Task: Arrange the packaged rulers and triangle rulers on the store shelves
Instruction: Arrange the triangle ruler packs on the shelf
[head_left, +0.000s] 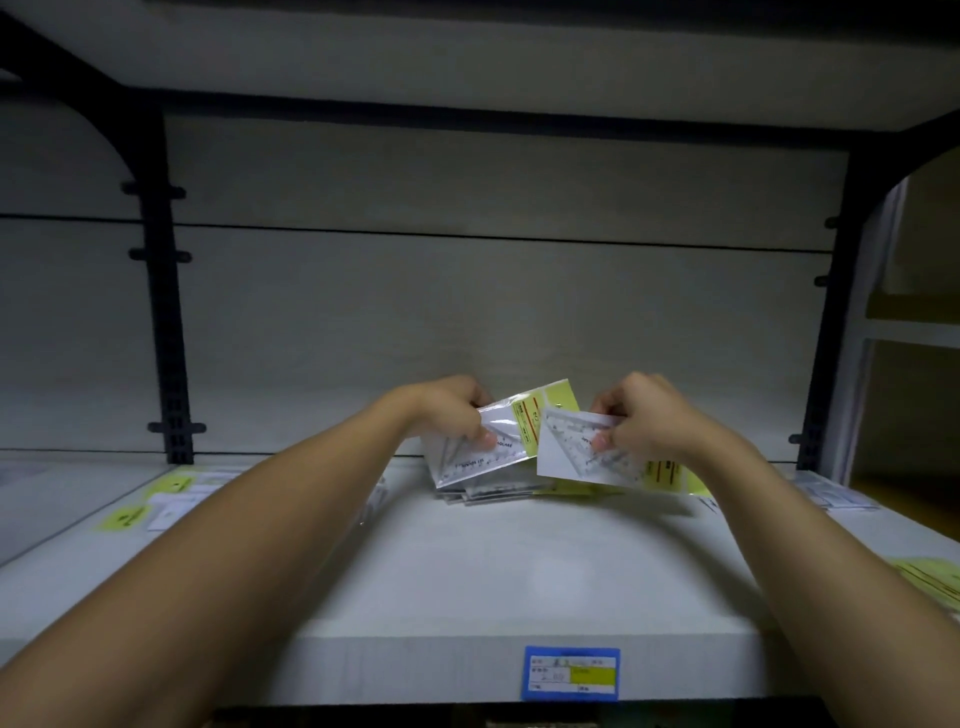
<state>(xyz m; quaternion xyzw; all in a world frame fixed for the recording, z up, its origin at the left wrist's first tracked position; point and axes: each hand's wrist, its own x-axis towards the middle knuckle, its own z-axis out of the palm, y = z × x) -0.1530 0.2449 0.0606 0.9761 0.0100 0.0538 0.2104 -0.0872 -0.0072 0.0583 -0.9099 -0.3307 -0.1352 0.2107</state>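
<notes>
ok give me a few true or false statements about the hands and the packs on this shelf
1. Each hand holds a triangle ruler pack. True: the left hand grips one pack and the right hand grips another.
2. A stack of packs lies on the shelf under the held ones. True.
3. The price label on the shelf's front edge is red. False: the label is blue with a yellow patch.
4. The held packs are resting flat on the shelf. False: both are lifted and tilted above it.
5. More packs lie at the left of the shelf. True.
</notes>
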